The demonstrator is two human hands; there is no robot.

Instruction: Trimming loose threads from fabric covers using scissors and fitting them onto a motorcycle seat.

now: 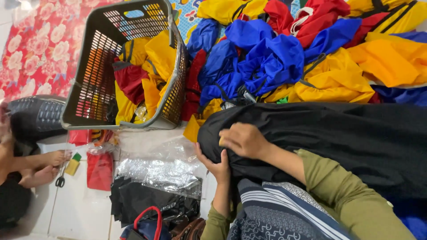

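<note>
We press both hands on the large black fabric bag (pixel 320 138) across our lap: right hand (pixel 244 140) flat on top, left hand (pixel 218 166) gripping its end. Beside it, the grey plastic lattice basket (pixel 95 75) holds yellow and red cloth bags (pixel 142 75).

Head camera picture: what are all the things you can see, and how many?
Black fabric bundle: one, black, centre right, under both hands.
Grey plastic laundry basket: one, grey, upper left, holding yellow and dark red fabric pieces.
Loose fabric pile: many pieces, blue, yellow, orange, red, along the top.
Clear plastic bags: a stack, shiny, lower centre.
Flat black pieces: a stack, black, below the bags.
Small red pouch: one, red, on the white floor.
Scissors: one pair, dark handles, lower left.
Another person's feet: two, left edge.
Left hand: one, at the bundle's lower edge.
Right hand: one, pressing on the bundle.
</note>
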